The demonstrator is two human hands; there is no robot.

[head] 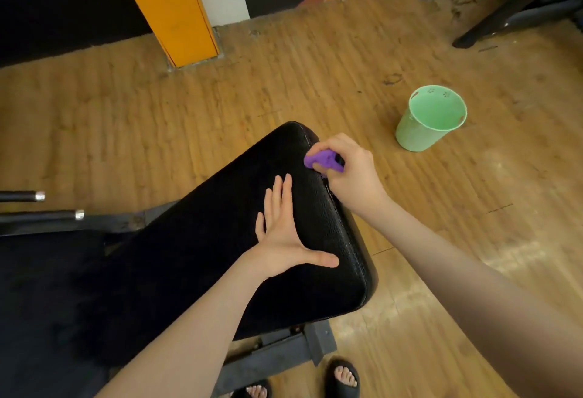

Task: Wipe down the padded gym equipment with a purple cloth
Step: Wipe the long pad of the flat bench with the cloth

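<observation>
A black padded bench fills the lower middle of the head view, its far end pointing up and right. My left hand lies flat on the pad with straight fingers and the thumb spread to the right. My right hand grips a bunched purple cloth and holds it against the pad's right edge near the far end. Most of the cloth is hidden inside the fist.
A green bucket stands on the wooden floor to the right of the bench. An orange pillar rises behind. Two black bars with metal tips stick out at the left. A dark frame stands at top right. My feet in black sandals are below the bench.
</observation>
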